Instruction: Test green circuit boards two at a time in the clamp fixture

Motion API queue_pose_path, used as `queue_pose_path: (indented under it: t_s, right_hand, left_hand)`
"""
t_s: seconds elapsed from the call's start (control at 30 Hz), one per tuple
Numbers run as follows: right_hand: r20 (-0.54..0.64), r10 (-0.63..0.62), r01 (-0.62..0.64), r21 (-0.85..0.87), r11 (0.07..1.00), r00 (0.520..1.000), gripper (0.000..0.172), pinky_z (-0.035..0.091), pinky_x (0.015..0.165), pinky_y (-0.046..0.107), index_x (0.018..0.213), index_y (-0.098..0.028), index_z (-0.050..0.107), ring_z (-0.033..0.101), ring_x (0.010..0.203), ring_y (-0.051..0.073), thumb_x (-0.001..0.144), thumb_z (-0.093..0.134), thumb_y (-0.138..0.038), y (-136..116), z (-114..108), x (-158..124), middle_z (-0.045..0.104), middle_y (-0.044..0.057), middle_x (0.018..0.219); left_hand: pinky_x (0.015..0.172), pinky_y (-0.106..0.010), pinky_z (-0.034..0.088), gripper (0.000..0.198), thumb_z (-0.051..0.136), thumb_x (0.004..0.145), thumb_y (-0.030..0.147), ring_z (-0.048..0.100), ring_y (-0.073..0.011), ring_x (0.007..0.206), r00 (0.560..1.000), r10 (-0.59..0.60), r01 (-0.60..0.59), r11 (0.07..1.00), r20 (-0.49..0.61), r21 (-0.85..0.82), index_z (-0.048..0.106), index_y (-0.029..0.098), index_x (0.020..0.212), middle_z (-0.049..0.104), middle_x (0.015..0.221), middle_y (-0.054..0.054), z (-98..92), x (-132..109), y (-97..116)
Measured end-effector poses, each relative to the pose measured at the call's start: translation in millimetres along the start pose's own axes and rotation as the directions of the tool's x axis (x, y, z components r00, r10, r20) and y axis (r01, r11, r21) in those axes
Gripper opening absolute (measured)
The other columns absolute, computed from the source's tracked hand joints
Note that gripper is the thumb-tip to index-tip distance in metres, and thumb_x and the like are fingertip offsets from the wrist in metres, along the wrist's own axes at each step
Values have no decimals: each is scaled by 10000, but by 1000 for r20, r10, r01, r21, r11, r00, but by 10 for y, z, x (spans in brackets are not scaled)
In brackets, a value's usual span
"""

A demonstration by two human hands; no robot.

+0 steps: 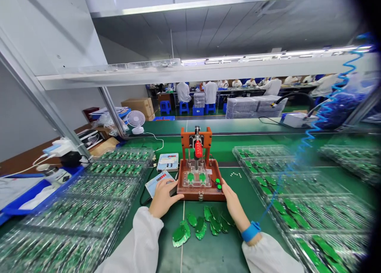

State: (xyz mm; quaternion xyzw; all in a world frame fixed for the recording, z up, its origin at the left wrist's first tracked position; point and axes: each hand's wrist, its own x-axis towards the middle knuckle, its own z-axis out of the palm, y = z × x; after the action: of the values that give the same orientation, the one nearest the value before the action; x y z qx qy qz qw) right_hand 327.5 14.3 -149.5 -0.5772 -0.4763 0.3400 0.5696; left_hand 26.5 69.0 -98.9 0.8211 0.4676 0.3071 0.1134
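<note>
- Orange press fixture (196, 138) stood at the centre of the green desk (226, 257), its red handle (198, 149) upright above two green circuit boards (196, 178) lying side by side in a clear holder.
- Left hand (162, 197): fingers (166, 183) relaxed and ungripping, resting on a pale blue printed card (157, 183) beside the fixture's base.
- Right hand (233, 205): fingers (224, 187) extended, not clenched, touching the base's edge just beside two green push buttons (218, 184).
- Hands placed low like this seemed well clear of the press.
- Loose green boards (202, 225) lay piled near the wrists, between clear plastic trays (297, 201) of boards.
</note>
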Motion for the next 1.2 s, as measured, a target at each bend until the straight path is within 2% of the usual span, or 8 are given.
queue_pose_path:
  t_s: [0.23, 0.37, 0.47, 0.53, 0.7, 0.83, 0.97, 1.2]
  right_hand:
    - [15, 93, -94, 34, 995, 996, 986, 181, 1274, 534, 1497, -164, 515, 319, 1486, 332, 825, 486, -886, -63, -14, -32, 443, 77, 1532]
    - [30, 145, -146, 36, 989, 989, 957, 113, 1285, 516, 1579, -231, 380, 250, 1516, 312, 848, 504, -837, -171, -39, -134, 350, 12, 1593]
    - [39, 191, -191, 13, 981, 981, 888, 106, 1290, 496, 1593, -359, 313, 220, 1529, 287, 853, 531, -798, -247, -66, -218, 288, -76, 1618]
    - [44, 199, -199, -5, 980, 979, 878, 148, 1286, 503, 1581, -413, 312, 220, 1529, 293, 828, 548, -800, -283, -84, -247, 278, -105, 1618]
    - [22, 200, -197, -103, 975, 980, 957, 171, 1267, 564, 1576, -443, 301, 201, 1527, 345, 750, 585, -833, -256, -147, -229, 254, -106, 1627]
    - [40, 285, -276, -157, 948, 958, 1061, 244, 1235, 594, 1604, -388, 256, 253, 1501, 395, 720, 590, -872, -219, -193, -210, 250, -54, 1638]
    - [137, 369, -342, -188, 921, 919, 1000, 176, 1259, 536, 1624, -346, 202, 256, 1511, 341, 821, 474, -877, -294, -185, -251, 243, -49, 1642]
    - [111, 351, -325, -202, 924, 930, 1013, 121, 1269, 492, 1610, -350, 240, 266, 1511, 309, 791, 455, -906, -328, -146, -267, 264, -71, 1630]
  left_hand:
    - [1108, -611, 428, 670, 777, 847, 421, 491, -377, 1365, 997, -28, 22, 996, 68, 86, 553, 242, 1453, 610, 1395, -138, -123, -129, 182]
    - [1138, -578, 431, 793, 624, 960, 480, 368, -347, 1475, 982, -2, -35, 981, 188, 193, 220, 309, 1621, 370, 1602, -103, -711, -583, 403]
    - [1132, -564, 449, 738, 660, 925, 529, 450, -331, 1425, 913, 25, -120, 970, 406, 211, 315, 431, 1570, 445, 1559, -46, -1188, -803, 498]
    - [1099, -541, 485, 681, 671, 911, 548, 482, -330, 1400, 894, -17, -97, 968, 447, 233, 414, 412, 1527, 470, 1543, -62, -1329, -744, 454]
    - [1067, -584, 483, 836, 816, 721, 620, 443, -437, 1401, 922, -150, 23, 942, 356, 336, 577, 176, 1388, 447, 1523, -229, -998, -225, 21]
    - [1125, -656, 369, 1103, 878, 586, 604, 355, -511, 1429, 857, -344, 157, 884, 384, 441, 455, 128, 1487, 370, 1542, -297, -726, 36, -168]
    - [1121, -560, 415, 1123, 841, 580, 574, 488, -449, 1320, 780, -420, 208, 874, 465, 439, 397, 148, 1519, 459, 1439, -233, -734, 146, -161]
    - [1159, -544, 373, 1192, 853, 569, 545, 367, -450, 1419, 762, -334, 152, 925, 555, 348, 301, 227, 1576, 332, 1552, -200, -753, 195, -357]
